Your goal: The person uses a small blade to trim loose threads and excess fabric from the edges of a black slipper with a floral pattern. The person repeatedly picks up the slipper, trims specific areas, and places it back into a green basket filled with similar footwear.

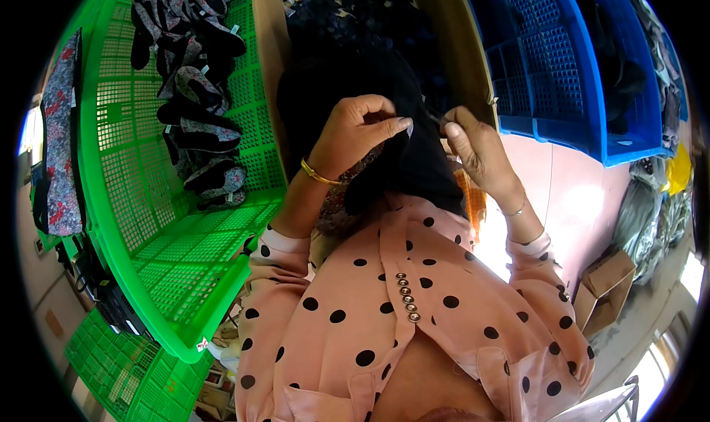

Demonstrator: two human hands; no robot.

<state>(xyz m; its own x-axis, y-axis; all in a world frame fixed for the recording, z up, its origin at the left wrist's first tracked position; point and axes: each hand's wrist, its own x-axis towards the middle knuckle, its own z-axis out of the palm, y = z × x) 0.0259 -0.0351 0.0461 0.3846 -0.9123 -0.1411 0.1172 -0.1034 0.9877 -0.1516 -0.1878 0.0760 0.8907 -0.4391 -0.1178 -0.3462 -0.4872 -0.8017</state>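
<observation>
Black cloth (433,167) lies over my lap and runs up to the cardboard box in front of me. My left hand (355,133), with a gold bangle at the wrist, is over this cloth, thumb and forefinger pinched together. A small pale bit shows at those fingertips, too small to name. To its right, my right hand (477,148) has its fingers curled in and its thumb up. A thin dark tool (433,116) juts from its fingertips toward the left hand; its kind is unclear. The two hands are apart.
At the left stands a green plastic crate (170,274) with several floral and black padded pieces (200,89). The cardboard box (268,74) ahead contains a dark heap (355,15). Blue crates (551,74) stand at the right, above a small open carton (606,285).
</observation>
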